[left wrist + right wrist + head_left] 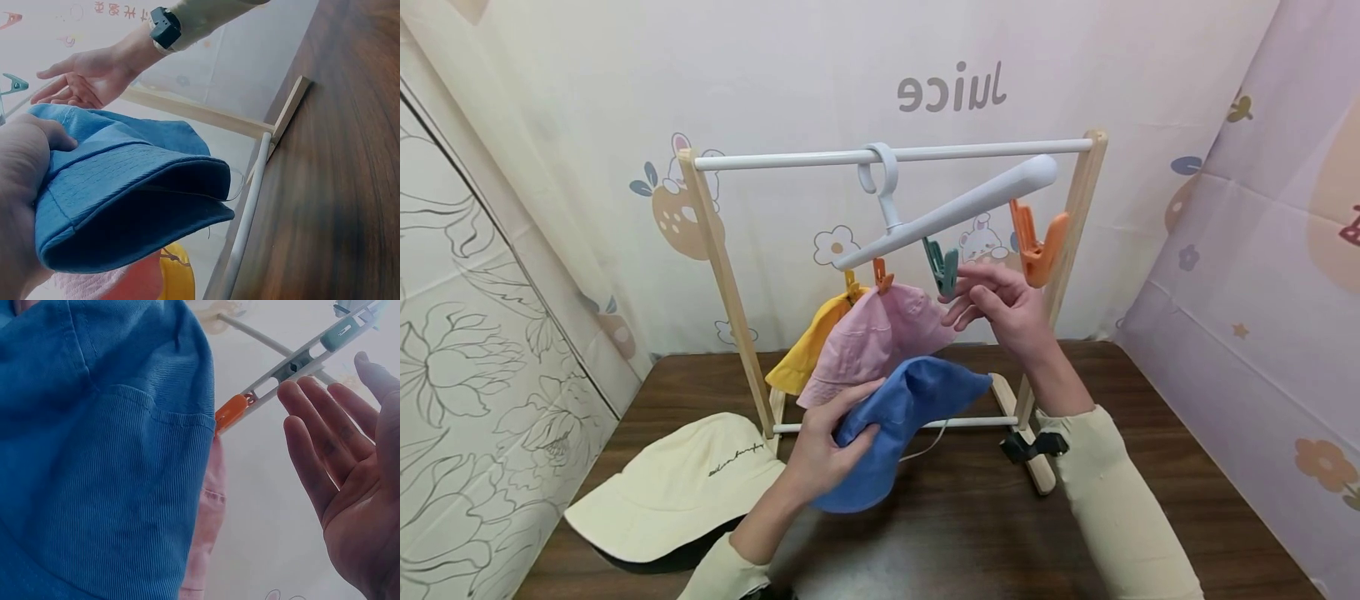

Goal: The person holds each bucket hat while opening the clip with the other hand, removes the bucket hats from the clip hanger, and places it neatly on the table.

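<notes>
My left hand [831, 442] grips a blue bucket hat [898, 417] by its side, thumb on the near face. In the left wrist view the hat [131, 169] shows its brim opening. My right hand [1011, 308] is raised with fingers extended beside a green clothespin [942, 267] on the white hanger [955, 212]; in the right wrist view its palm [362, 487] holds nothing. An orange clothespin [1037, 246] hangs at the hanger's near end. Past the blue hat, a pink hat [865, 342] and a yellow hat [808, 350] hang from clothespins.
The hanger hooks over the white top bar [985, 150] of a wooden-sided rack [718, 267]. A cream cap [677, 483] lies on the dark wood table [955, 533] at left. Printed curtains stand behind and at both sides.
</notes>
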A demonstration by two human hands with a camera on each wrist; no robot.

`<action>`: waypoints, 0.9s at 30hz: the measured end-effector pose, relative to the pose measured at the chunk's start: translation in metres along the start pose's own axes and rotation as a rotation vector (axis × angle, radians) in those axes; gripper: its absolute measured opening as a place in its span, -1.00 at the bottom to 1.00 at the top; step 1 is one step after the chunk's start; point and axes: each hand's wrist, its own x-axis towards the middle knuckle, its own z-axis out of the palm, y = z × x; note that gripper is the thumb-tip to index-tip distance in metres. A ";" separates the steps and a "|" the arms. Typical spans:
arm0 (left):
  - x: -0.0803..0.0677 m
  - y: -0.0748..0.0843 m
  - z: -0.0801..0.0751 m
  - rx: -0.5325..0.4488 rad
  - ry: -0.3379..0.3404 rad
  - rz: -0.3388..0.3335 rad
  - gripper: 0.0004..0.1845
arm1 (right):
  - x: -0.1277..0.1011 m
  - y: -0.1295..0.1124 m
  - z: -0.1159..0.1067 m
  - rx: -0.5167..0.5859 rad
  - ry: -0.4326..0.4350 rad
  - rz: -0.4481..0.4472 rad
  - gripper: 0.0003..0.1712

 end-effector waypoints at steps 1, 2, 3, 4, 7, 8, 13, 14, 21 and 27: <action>0.000 0.000 -0.001 0.003 -0.003 0.000 -0.42 | -0.001 0.000 0.000 -0.003 0.002 0.000 -0.68; -0.001 -0.001 -0.001 0.007 -0.005 0.000 -0.42 | -0.002 0.001 0.000 -0.004 0.001 -0.002 -0.67; -0.001 -0.001 -0.002 0.010 -0.007 0.000 -0.41 | -0.003 0.001 0.000 -0.008 0.001 -0.002 -0.68; -0.002 -0.001 -0.002 0.011 -0.010 0.000 -0.41 | -0.003 0.001 0.001 -0.016 0.000 -0.002 -0.68; -0.004 -0.001 -0.004 0.015 -0.019 -0.002 -0.40 | -0.005 0.001 0.001 -0.023 -0.002 0.000 -0.68; -0.004 -0.002 -0.005 0.013 -0.022 0.000 -0.40 | -0.006 0.002 0.001 -0.028 -0.002 0.001 -0.68; -0.006 -0.006 -0.009 -0.008 -0.028 0.043 -0.39 | -0.011 0.003 0.001 -0.027 0.001 0.006 -0.67; -0.007 -0.007 -0.010 -0.008 -0.028 0.050 -0.38 | -0.011 0.003 0.001 -0.031 0.001 0.008 -0.67; -0.013 -0.008 -0.015 0.019 -0.051 -0.011 -0.38 | -0.019 0.003 0.005 -0.041 -0.005 0.023 -0.68; -0.018 -0.006 -0.018 0.027 -0.057 -0.033 -0.38 | -0.025 0.004 0.007 -0.055 -0.022 0.050 -0.68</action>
